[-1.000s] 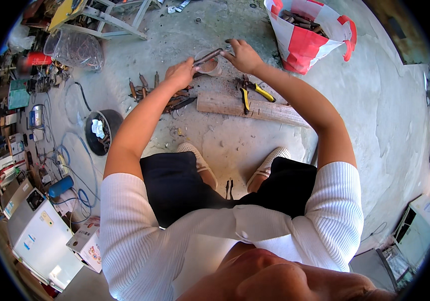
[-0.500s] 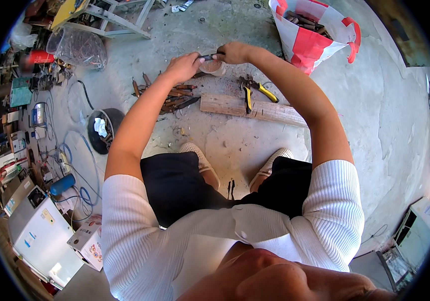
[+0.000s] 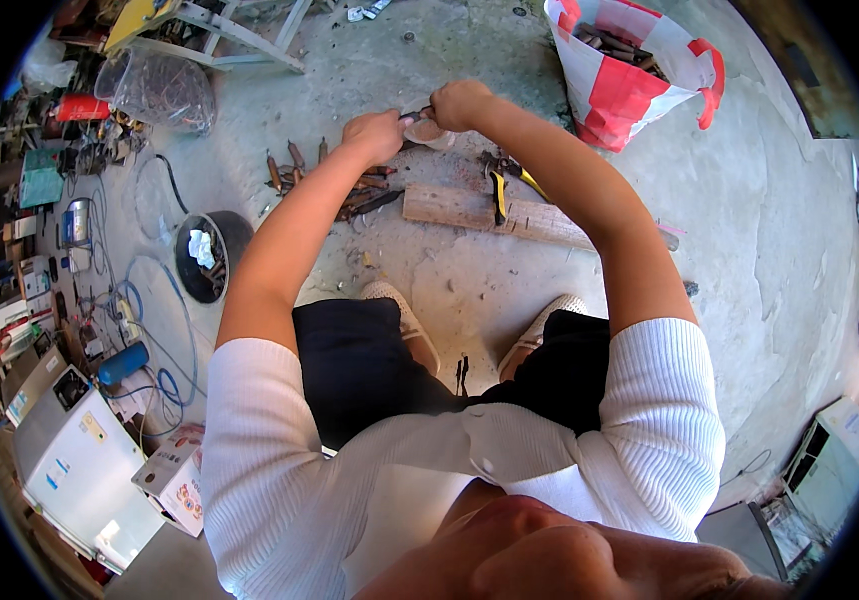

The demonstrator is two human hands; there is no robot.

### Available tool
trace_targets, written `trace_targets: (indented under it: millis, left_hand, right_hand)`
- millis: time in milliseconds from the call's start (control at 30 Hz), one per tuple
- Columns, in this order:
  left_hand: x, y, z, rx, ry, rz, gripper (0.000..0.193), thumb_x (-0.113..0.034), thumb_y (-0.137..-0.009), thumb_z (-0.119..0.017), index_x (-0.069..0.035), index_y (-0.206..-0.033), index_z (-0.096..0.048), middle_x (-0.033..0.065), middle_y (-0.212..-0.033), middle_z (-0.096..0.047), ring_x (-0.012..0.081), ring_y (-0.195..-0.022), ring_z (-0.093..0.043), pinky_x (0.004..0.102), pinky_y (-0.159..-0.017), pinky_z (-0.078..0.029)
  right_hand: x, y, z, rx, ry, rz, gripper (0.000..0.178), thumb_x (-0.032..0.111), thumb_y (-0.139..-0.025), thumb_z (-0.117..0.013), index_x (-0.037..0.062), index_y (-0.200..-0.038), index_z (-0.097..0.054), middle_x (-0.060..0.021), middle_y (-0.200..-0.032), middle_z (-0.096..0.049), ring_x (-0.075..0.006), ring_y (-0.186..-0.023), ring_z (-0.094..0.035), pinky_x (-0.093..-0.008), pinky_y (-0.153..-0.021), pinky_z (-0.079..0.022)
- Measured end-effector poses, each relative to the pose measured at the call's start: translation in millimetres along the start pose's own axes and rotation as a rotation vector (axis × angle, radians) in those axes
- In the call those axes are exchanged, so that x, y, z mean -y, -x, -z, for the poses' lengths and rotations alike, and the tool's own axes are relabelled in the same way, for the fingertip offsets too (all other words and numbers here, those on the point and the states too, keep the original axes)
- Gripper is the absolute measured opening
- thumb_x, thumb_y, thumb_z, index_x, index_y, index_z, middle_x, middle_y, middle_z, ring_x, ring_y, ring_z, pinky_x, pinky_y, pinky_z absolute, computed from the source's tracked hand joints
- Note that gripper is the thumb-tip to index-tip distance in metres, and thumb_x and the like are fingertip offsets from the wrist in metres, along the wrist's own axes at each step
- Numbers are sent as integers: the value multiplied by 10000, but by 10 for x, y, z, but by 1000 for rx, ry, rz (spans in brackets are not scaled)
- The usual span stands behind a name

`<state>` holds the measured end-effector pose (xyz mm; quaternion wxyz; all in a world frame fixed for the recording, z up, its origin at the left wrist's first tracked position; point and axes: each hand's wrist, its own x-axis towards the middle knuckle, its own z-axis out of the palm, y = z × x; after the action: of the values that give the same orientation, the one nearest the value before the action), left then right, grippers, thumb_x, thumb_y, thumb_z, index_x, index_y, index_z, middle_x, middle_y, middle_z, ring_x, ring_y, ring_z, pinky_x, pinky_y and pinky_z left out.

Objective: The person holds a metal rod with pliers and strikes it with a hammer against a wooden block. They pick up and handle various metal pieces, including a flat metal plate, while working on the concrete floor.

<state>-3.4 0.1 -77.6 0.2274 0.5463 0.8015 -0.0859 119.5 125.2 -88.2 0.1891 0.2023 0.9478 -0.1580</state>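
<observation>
Concrete floor (image 3: pixel 769 290), workshop clutter (image 3: pixel 76 236) along left. Left hand (image 3: pixel 376 136) curled round left end of short dark rod (image 3: pixel 415 115), over clear cup (image 3: pixel 432 136) beyond wooden plank (image 3: pixel 449 208). Right hand (image 3: pixel 460 105), fingers spread at rod's other end second ago, now looks closed on it: rod held from both ends. Yellow-handled pliers (image 3: pixel 499 197) lie across plank; brown rods (image 3: pixel 274 172) scattered left of cup.
</observation>
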Motion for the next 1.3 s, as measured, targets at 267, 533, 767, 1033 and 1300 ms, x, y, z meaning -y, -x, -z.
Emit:
trace_targets:
  millis: [267,533,767,1033,1300]
  left_hand:
    - [118,-134,-120,1,142,22,376,-371,-936,-496,-42,-1111,-549,197,-1024,-639,376,-983,-600,441,-836,-459]
    - [431,-229,-122,33,287,-69,422,-346,-872,-600,-72,-1191,-556,182,-1097,-625,355,-1029,-587,419,-871,-453]
    - [467,-206,-160,-23,326,-138,316,-234,-911,-583,-93,-1194,-582,87,-812,-641,184,-653,-614,348,-640,-483]
    - [360,-177,-147,-94,180,-167,312,-283,-881,-600,-86,-1119,-638,166,-929,-662,332,-866,-629,426,-763,-479]
    - [-218,58,176,-130,62,-59,330,-318,-820,-660,-113,-1079,-646,154,-973,-668,337,-942,-623,443,-789,-487]
  right_hand:
    - [-279,-180,-212,-323,-336,25,374,362,-843,-633,10,-969,-640,-185,-885,-675,-322,-884,-650,-417,-782,-496]
    - [-387,-110,-230,-255,-675,-43,272,288,-819,-688,27,-894,-674,-89,-723,-651,-143,-702,-614,-295,-590,-476]
    - [-329,-44,-346,-352,-898,-82,341,361,-825,-686,22,-869,-695,-90,-734,-658,-199,-687,-609,-334,-655,-477]
    - [-140,6,-243,-429,-493,-44,289,309,-821,-665,28,-885,-684,-188,-818,-665,-349,-776,-638,-414,-715,-500]
    - [-9,-19,-290,-404,-292,60,242,237,-774,-667,34,-905,-658,-199,-849,-663,-385,-814,-631,-452,-741,-499]
